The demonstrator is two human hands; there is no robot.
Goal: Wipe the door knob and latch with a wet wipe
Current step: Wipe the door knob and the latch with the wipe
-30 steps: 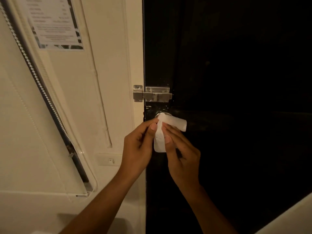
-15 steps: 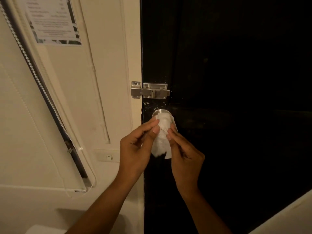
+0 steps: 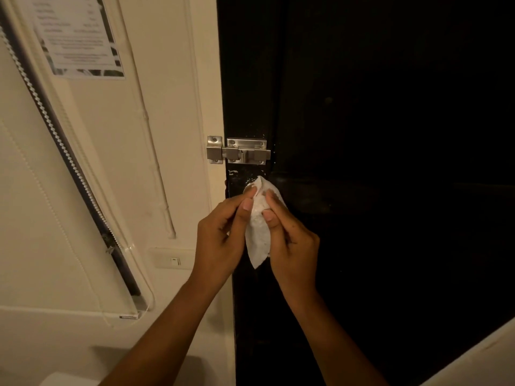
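A white wet wipe (image 3: 259,232) hangs folded between both hands in front of the dark door (image 3: 362,135). My left hand (image 3: 220,235) pinches its upper left part with thumb and fingers. My right hand (image 3: 289,240) pinches it from the right. The wipe's top covers the door knob, of which only a sliver of metal (image 3: 249,188) shows. The silver sliding latch (image 3: 239,154) sits just above the hands, bridging the door edge and the cream frame, untouched.
A cream wall (image 3: 167,107) lies left of the door, with a printed notice (image 3: 78,37), a blind's bead chain (image 3: 55,129) and a small wall switch (image 3: 174,260). A pale surface edge (image 3: 473,358) cuts the bottom right corner.
The wipe went from spread over the knob to bunched and folded lengthwise between both hands. The hands closed in on each other in front of the knob.
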